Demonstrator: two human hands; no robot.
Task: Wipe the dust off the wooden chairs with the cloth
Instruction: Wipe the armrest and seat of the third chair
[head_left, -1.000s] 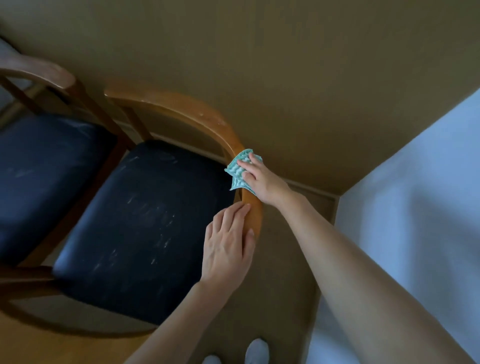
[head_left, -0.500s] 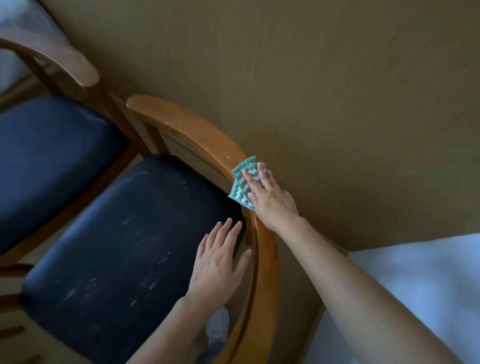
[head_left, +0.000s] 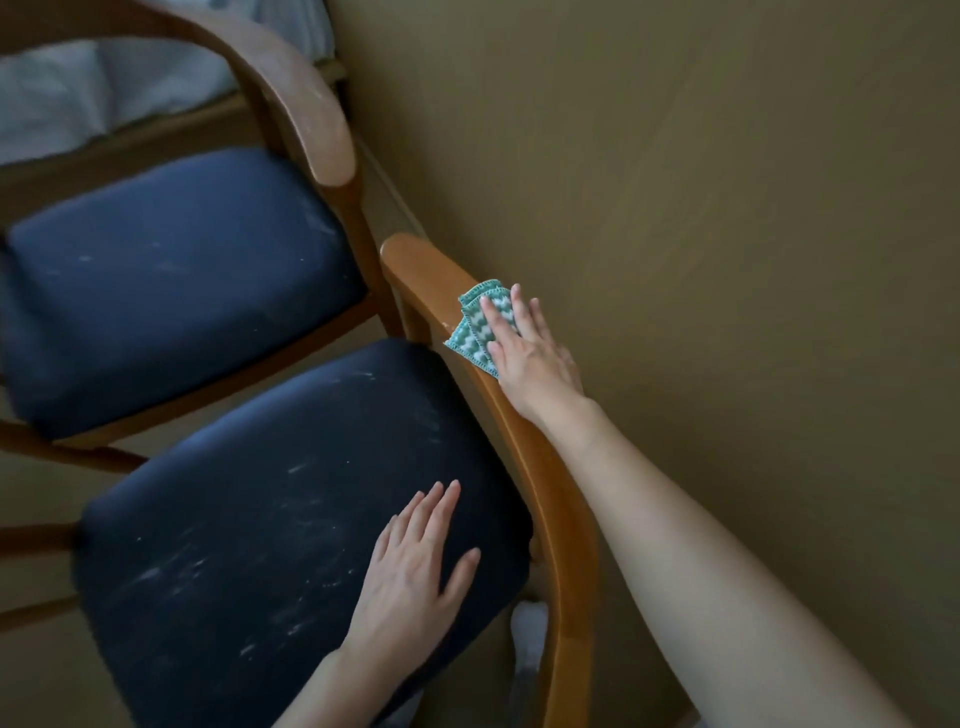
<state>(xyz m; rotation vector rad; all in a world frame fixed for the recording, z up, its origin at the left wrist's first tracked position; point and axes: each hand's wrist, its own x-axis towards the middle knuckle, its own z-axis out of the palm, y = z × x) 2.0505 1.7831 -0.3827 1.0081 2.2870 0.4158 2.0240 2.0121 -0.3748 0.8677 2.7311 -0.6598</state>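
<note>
A folded green-and-white zigzag cloth (head_left: 474, 335) is pressed flat on the curved top rail (head_left: 566, 525) of the nearer chair (head_left: 410, 270), close to the rail's far end. It is held there by the right hand (head_left: 532, 358), whose grip is apart: the fingers (head_left: 491, 317) are laid straight over the cloth rather than curled round it, and part of the cloth is hidden beneath the palm. The cloth's stitched corners are seen to stick out past the fingertips and toward the seat side. The left hand (head_left: 410, 566) is laid palm down on the dark seat (head_left: 260, 519) of the same chair, near the rail; its grip is likewise apart, with the fingers spread and nothing held. The seat is marked with pale streaks. A farther chair (head_left: 311, 109) of the same wood is set just beside the nearer one, and lighter smudges are seen on its dark cushion (head_left: 171, 280). Both chairs are placed against a tan wall (head_left: 727, 208). A white sock (head_left: 530, 631) is glimpsed below, between the seat and the rail.
</note>
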